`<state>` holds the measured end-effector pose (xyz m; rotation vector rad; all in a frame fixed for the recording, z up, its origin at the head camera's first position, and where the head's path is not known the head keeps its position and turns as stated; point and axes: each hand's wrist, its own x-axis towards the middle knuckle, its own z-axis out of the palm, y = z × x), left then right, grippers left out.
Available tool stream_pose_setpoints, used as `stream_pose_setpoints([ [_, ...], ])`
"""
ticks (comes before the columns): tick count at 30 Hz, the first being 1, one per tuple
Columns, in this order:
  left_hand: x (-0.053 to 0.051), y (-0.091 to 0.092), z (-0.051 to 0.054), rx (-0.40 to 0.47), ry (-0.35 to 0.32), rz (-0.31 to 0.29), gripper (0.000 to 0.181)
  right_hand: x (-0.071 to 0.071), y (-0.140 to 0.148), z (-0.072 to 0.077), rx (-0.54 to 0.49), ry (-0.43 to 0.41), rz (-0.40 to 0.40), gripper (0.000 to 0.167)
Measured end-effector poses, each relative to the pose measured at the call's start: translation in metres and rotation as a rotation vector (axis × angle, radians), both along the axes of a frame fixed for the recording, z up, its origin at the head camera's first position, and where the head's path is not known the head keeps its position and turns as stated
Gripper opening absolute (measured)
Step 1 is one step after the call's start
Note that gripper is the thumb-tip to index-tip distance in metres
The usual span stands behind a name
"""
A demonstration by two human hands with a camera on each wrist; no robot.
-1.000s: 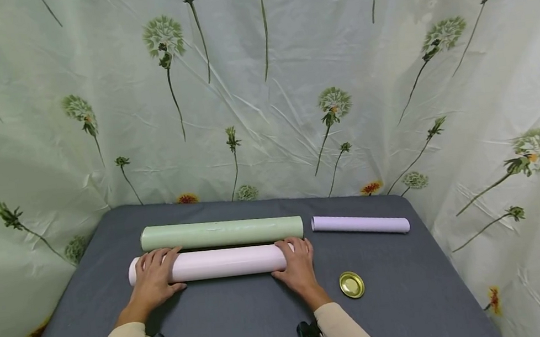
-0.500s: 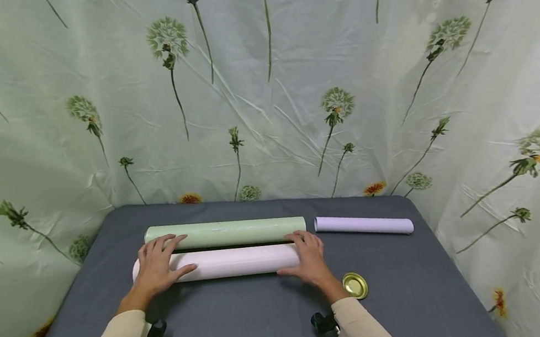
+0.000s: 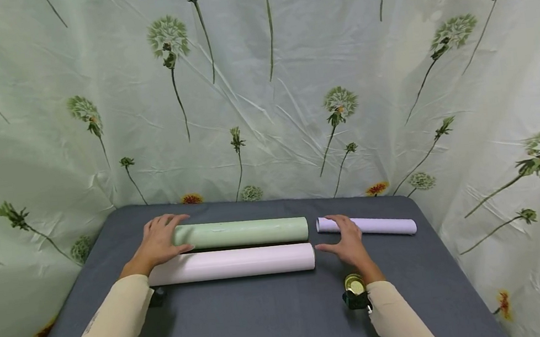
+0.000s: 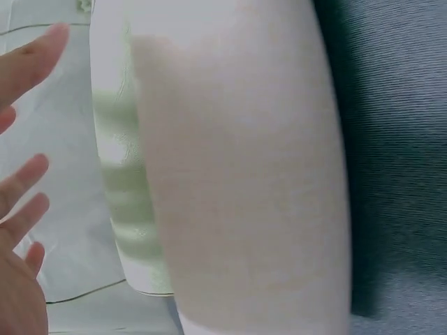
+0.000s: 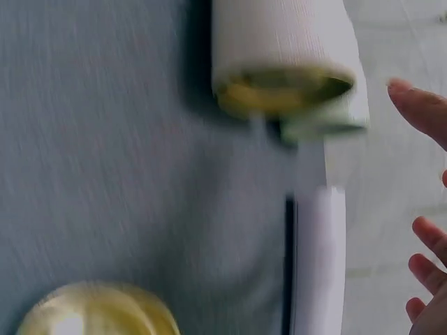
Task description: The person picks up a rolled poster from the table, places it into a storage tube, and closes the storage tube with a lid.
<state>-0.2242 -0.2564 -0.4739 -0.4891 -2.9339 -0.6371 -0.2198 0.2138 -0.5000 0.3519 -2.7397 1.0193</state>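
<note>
My left hand (image 3: 158,243) hovers over the left end of a pale green tube (image 3: 242,233), fingers spread and thumb apart; the left wrist view shows the fingers off it. A pale pink tube (image 3: 240,262) lies along the green one's near side, its left end hidden by the left arm. My right hand (image 3: 350,243), fingers loosely bent and holding nothing, hangs near the left part of a thinner lilac tube (image 3: 386,226). In the right wrist view, the pink tube's end (image 5: 283,91) has a gold-coloured rim.
A small round gold dish or cap (image 3: 355,283) lies by the right wrist, partly hidden by the wrist camera. Dark grey cloth (image 3: 248,326) covers the table. Behind hangs a flower-printed curtain (image 3: 252,103).
Both hands have let go of the pink tube. The left has lifted away over the green tube; the right has moved right towards the lilac tube. The tubes keep their places.
</note>
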Motion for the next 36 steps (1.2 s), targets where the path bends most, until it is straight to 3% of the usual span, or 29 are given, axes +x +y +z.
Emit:
stream_pose_setpoints([
  [5,-0.013,-0.002,0.003,-0.035,-0.064,-0.022,0.072,-0.015,0.039,0.002,0.026,-0.034,-0.065,0.075],
  [9,-0.018,-0.005,0.003,-0.06,-0.106,0.003,0.075,-0.028,0.069,0.003,0.069,-0.06,-0.079,0.075],
  [14,-0.023,-0.007,-0.001,-0.026,-0.156,0.013,0.077,-0.04,0.103,0.004,0.092,-0.103,-0.059,0.073],
  [20,-0.032,-0.008,-0.01,0.012,-0.184,0.004,0.075,-0.045,0.132,0.004,0.103,-0.222,-0.082,0.067],
  [26,-0.037,0.0,-0.014,0.033,-0.183,-0.049,0.073,-0.042,0.147,0.0,0.127,-0.308,-0.152,0.064],
  [36,-0.04,0.0,-0.018,0.063,-0.195,-0.04,0.073,-0.052,0.145,-0.01,0.207,-0.241,-0.179,0.059],
])
